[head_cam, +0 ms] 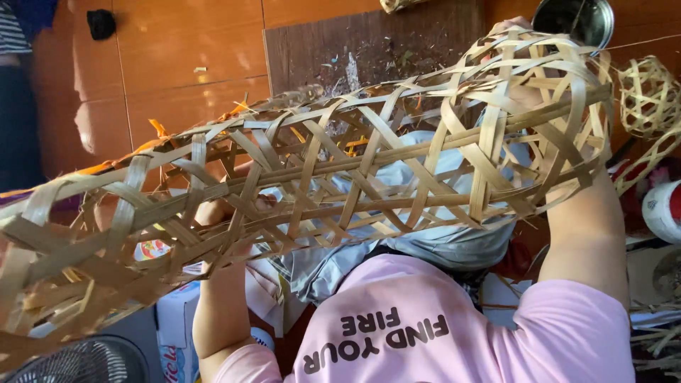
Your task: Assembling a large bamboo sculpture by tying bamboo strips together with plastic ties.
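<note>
I hold a long, open-weave tube of pale bamboo strips slantwise across my lap, above my pink shirt. My left hand sits behind the lattice near its middle, its grip apparently closed on a strip, though the weave hides my fingers. My right hand is inside the rounded end; I cannot tell how that grip stands. The basket looks light, springy and easily cracked, best held by its thicker lengthwise ribs. A smaller woven bamboo ball lies nearby.

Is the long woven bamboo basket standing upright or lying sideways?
Sideways: the bamboo basket stretches lengthwise across the view, one hand showing behind its open weave.
</note>
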